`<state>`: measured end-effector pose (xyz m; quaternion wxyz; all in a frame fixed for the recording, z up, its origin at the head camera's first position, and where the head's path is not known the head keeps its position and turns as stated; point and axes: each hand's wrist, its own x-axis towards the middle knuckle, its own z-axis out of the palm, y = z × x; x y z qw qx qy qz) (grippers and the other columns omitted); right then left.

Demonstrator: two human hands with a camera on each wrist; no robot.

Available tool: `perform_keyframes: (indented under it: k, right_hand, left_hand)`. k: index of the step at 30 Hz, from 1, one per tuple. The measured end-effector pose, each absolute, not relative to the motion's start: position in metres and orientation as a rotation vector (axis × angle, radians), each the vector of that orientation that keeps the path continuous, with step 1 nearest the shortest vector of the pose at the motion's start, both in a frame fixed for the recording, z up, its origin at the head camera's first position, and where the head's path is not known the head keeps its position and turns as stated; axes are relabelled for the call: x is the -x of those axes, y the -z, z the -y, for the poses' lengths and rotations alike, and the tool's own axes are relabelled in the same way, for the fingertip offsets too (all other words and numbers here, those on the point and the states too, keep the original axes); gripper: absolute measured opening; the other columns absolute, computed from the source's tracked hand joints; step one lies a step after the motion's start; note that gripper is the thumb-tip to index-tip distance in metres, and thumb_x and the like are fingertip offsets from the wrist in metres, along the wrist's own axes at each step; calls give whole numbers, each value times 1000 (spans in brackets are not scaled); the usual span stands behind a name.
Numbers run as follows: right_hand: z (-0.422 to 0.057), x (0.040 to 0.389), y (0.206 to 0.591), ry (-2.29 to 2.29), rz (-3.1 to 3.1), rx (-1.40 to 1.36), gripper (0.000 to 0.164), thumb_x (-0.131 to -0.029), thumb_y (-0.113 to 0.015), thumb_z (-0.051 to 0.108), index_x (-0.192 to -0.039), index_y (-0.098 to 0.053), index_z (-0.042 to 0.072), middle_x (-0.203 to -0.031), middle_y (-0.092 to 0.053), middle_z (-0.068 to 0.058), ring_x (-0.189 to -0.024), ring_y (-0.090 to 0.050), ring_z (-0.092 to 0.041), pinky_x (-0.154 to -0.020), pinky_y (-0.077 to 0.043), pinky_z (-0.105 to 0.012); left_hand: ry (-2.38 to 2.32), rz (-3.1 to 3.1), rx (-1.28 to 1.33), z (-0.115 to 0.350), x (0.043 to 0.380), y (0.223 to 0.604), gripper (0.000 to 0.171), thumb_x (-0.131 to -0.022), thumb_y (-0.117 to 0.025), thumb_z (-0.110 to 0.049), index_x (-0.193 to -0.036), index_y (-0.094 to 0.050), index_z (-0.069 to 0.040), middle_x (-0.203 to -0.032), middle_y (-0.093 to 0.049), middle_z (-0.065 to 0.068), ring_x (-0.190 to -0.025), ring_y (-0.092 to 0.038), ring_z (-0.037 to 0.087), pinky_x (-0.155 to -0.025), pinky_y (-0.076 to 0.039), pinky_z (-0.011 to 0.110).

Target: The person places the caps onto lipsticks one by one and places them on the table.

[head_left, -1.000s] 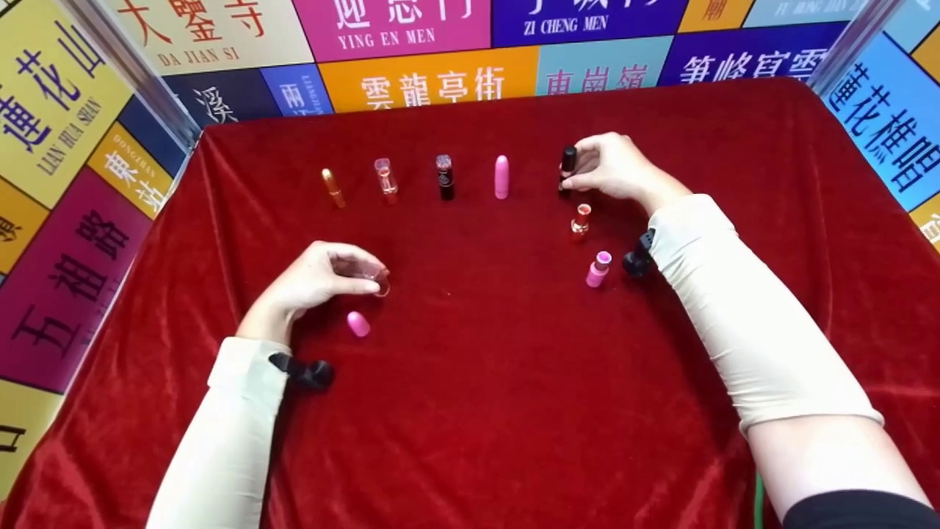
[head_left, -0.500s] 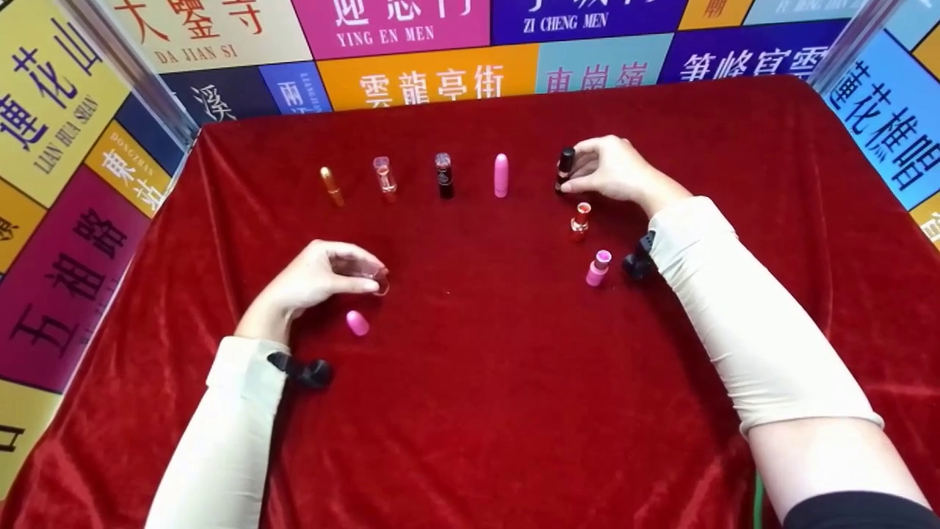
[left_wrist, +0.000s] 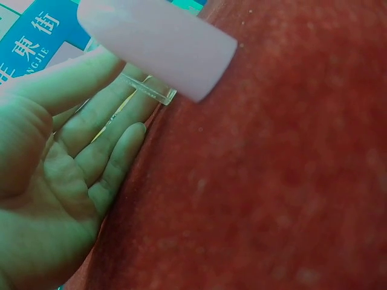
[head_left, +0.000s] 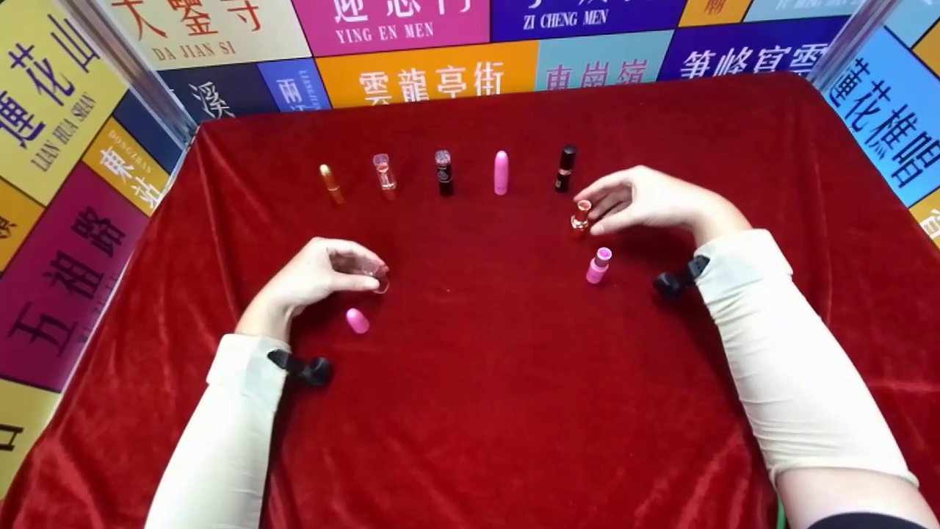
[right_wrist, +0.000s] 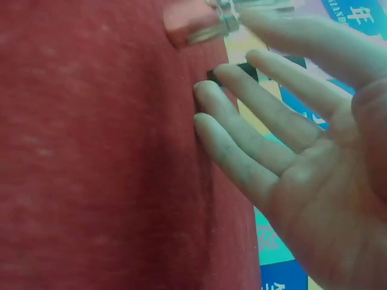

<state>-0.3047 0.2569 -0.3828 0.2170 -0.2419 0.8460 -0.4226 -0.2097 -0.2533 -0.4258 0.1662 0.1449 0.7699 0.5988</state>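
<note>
In our left hand (head_left: 319, 270), thumb and fingers pinch a clear plastic cap (head_left: 380, 283), see-through with a thin bright rim. Our right hand (head_left: 650, 202) has its thumb and fingers spread apart at the red lipstick (head_left: 580, 219); we cannot tell whether a fingertip touches it. That lipstick stands upright on the cloth (head_left: 470, 397), a red top over a shiny, reddish-gold base.

Just in front of it we see a short pink lipstick (head_left: 598, 267), with a pale collar. Beside our left hand is a smooth, round-ended pink cap (head_left: 358, 321).

A broad stretch of soft, creased red velvet lies between our hands and runs on toward us. Beyond them stands a spaced row: a gold tube (head_left: 332, 185), a clear-topped red tube (head_left: 385, 178), a black tube with a clear top (head_left: 444, 174), a bullet-shaped pink tube (head_left: 501, 173) and a glossy black tube (head_left: 565, 169), nearest our right fingers. Behind the far cloth edge rise printed wall panels (head_left: 433, 77).
</note>
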Motion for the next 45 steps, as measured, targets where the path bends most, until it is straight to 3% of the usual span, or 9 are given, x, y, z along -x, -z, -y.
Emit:
perform_keyframes:
  k: [7, 14, 25, 32, 38, 45]
  right_hand:
    - [-245, 297, 393, 1173, -2465, 712, 32, -89, -87, 6, -119, -77, -2, -104, -78, -17, -87, -74, -6, -78, -57, -15]
    - [-244, 296, 399, 1200, -2497, 734, 23, -87, -88, 6, -107, -79, 0, -99, -79, -13, -83, -72, -5, -75, -56, -14]
    - [-246, 296, 403, 1181, -2525, 754, 19, -89, -87, 6, -105, -78, -2, -95, -79, -8, -83, -71, 0, -77, -54, -13]
    - [-247, 296, 404, 1186, -2507, 752, 19, -89, -87, 7, -105, -79, -1, -98, -80, -9, -84, -71, -2, -77, -54, -14]
    - [-246, 295, 405, 1194, -2486, 757, 21, -89, -87, 7, -107, -79, 0, -98, -79, -9, -85, -71, -3, -78, -54, -14]
    - [-243, 296, 407, 1183, -2483, 788, 20, -90, -86, 8, -108, -79, 1, -99, -78, -12, -86, -70, -3, -79, -54, -14]
  left_hand:
    - [-1722, -2194, -406, 254, 209, 424, 30, -87, -83, 8, -116, -75, 12, -101, -81, 10, -93, -79, 19, -87, -63, 31]
    - [-1722, -2208, -441, 252, 211, 422, 29, -87, -84, 6, -114, -76, 11, -100, -80, 12, -93, -78, 19, -86, -63, 30]
    - [-1710, -2218, -439, 251, 211, 417, 29, -88, -84, 4, -115, -76, 10, -102, -80, 13, -92, -79, 21, -86, -63, 31]
    - [-1754, -2392, -475, 243, 208, 383, 26, -90, -84, 1, -115, -78, 7, -102, -80, 12, -88, -79, 19, -84, -64, 31]
    - [-1885, -2484, -522, 210, 216, 343, 26, -92, -83, -2, -116, -77, 7, -105, -80, 10, -94, -78, 17, -89, -62, 30]
    - [-2324, -2138, -533, 163, 232, 324, 25, -95, -78, 2, -118, -74, 10, -108, -79, 21, -94, -80, 29, -87, -65, 39]
